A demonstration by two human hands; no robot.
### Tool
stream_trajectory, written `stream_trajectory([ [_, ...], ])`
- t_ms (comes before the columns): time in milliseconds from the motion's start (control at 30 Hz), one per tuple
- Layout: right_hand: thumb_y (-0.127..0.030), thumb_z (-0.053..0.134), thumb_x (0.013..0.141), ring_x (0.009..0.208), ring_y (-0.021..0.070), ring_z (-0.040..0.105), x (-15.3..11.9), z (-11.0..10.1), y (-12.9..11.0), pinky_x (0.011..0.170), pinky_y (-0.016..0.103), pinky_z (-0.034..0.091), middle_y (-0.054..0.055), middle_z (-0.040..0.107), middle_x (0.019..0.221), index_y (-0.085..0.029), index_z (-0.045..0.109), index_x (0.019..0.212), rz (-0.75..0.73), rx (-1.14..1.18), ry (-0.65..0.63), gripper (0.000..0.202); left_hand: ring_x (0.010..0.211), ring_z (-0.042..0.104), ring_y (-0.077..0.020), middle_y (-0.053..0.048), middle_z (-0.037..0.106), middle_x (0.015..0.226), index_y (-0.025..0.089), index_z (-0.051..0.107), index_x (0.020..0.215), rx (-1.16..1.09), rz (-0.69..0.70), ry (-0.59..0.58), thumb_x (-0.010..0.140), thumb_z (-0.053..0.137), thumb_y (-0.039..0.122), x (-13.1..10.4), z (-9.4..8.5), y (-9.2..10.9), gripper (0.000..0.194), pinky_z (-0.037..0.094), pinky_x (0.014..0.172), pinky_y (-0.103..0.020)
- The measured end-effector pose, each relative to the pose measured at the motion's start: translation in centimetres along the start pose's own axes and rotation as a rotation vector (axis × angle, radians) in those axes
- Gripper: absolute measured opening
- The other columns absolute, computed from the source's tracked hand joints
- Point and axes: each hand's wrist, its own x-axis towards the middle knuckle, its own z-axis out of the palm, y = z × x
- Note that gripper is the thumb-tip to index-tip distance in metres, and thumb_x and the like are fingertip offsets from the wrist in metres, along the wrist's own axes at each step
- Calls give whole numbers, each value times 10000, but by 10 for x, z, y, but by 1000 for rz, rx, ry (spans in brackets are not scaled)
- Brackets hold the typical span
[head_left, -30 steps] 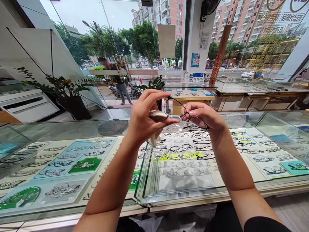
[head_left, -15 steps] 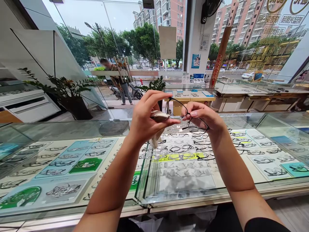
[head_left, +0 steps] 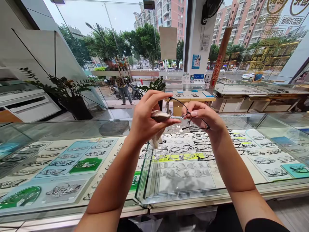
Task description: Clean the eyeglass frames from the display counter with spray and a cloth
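My right hand (head_left: 204, 117) pinches a pair of dark, thin-rimmed eyeglasses (head_left: 187, 112) near the bridge, between thumb and fingers. The glasses tilt, one round lens up toward the left and the other down to the right. A pale cloth (head_left: 156, 138) is tucked in my left hand (head_left: 145, 117) and hangs below it. The left index fingertip reaches the top of the upper-left rim, while the thumb lies under that lens. Both hands are raised above the glass display case (head_left: 145, 204). Part of the cloth is hidden by the fingers.
Rows of eyeglasses (head_left: 181, 148) lie inside the case under the glass. Potted plants (head_left: 79, 106) stand beyond it at the left. Farther back are another display counter (head_left: 195, 96) and a large window. A person (head_left: 123, 88) stands outside.
My hands, the eyeglasses and the cloth hold almost the same place. The person outside has shifted posture slightly.
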Motion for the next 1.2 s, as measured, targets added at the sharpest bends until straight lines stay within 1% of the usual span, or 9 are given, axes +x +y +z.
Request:
stream_trajectory([
  [200,-347,871,764,731,142,539,0,1,-2,603,263,403,15,679,852,-221,733,763,-4,-11,12,186,654,506,-107,-81,682,1190,253,702,1314,13,-7,1,760,899,646,0,0,1,707,512,591,-290],
  [500,-308,871,743,771,148,576,1,7,-6,692,273,475,8,652,830,-226,698,749,-50,-24,24,192,660,515,-107,-85,682,1189,257,701,1306,12,-7,2,757,906,640,0,0,1,700,504,572,-284],
  [600,-260,865,703,744,153,539,0,9,-12,622,265,454,1,610,789,-238,669,751,-70,-35,72,203,677,528,-115,-89,680,1189,258,696,1313,36,-3,-8,762,899,649,0,0,0,706,500,562,-285],
  [700,-303,785,738,741,166,519,-2,9,-16,576,267,431,13,589,794,-243,650,760,-92,-46,120,150,659,509,-103,-81,677,1193,264,695,1313,48,1,14,775,894,642,0,-1,-2,687,490,559,-298],
  [867,-306,664,773,805,178,538,-4,5,-19,703,302,487,23,554,813,-242,599,728,-139,-81,196,102,653,493,-89,-49,656,1192,301,696,1291,47,7,132,739,879,717,0,-7,-5,715,447,532,-311],
  [967,-330,635,795,818,179,530,-4,1,-19,780,327,503,20,523,821,-247,529,719,-203,-116,283,155,681,497,-95,-37,616,1189,323,675,1291,110,-28,183,782,811,765,0,-14,-7,688,413,534,-325],
  [1033,-356,630,797,822,187,522,-4,-2,-20,804,344,512,17,494,824,-259,489,730,-245,-176,352,183,698,498,-90,-27,594,1187,313,662,1300,139,-3,245,799,781,786,-1,-17,-7,699,379,531,-324],
  [1100,-358,628,786,816,191,520,-4,-5,-21,814,356,518,14,482,826,-267,477,744,-283,-241,413,181,741,513,-97,-22,584,1207,299,645,1313,168,-7,320,806,794,765,-2,-18,-6,705,364,538,-327],
  [1200,-310,636,755,819,194,539,-4,-6,-21,832,364,519,9,505,812,-272,502,760,-365,-317,468,139,901,564,-160,-35,580,1248,283,604,1335,219,-50,416,851,776,743,-5,-14,-3,690,400,572,-354],
])
